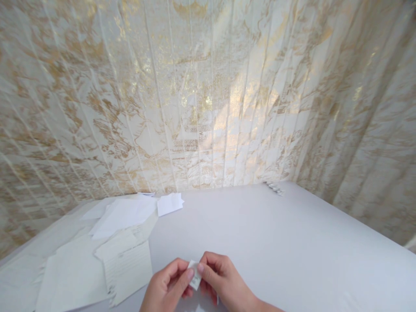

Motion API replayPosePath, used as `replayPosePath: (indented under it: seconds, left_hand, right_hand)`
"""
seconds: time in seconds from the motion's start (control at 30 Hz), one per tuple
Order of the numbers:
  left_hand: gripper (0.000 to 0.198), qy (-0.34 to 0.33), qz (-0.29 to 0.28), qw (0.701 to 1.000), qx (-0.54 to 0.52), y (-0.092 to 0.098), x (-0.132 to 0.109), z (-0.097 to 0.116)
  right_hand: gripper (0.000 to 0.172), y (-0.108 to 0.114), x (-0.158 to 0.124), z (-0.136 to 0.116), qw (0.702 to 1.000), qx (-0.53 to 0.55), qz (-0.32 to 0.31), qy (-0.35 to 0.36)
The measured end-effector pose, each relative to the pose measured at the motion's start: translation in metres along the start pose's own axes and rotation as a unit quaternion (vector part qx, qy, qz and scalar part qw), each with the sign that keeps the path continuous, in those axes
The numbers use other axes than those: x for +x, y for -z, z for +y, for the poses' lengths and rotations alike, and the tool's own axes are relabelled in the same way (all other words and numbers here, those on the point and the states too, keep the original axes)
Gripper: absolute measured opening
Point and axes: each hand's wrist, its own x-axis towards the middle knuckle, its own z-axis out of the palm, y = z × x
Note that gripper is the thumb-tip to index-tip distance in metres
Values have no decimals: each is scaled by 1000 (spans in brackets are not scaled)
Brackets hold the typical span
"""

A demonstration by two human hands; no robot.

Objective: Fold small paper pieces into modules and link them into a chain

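A small folded piece of white paper (195, 275) with faint dark marks is held between both hands, low in the middle of the view. My left hand (170, 284) pinches its left edge with thumb and forefinger. On the other side, my right hand (224, 279) grips it the same way, the other fingers curled beneath. Both hands are just above the white table (276, 242).
Overlapping paper sheets (78, 268) cover the table's left side, some with torn edges. A small white paper stack (170, 204) lies beside them. Small grey objects (274, 188) rest at the back right. A patterned curtain (195, 95) hangs behind.
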Motion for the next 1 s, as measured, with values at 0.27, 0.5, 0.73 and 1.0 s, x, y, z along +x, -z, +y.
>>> replayPosePath:
  seconds: [0.27,0.5,0.73,1.0]
  left_hand:
    - [50,-12,-7,999,46,5,2,-6]
    - [52,8,-19,1000,18,11,7,-16]
    - [52,37,-30,998,-46,14,13,-18]
    - [52,24,-31,998,-59,11,13,-24]
  right_hand:
    - [44,1,-3,-4,994,-104,5,33]
    - [40,1,-2,2,996,-50,-17,66]
    - [27,9,-9,-16,982,-36,-89,165]
    - [18,11,-2,-5,992,-71,-12,103]
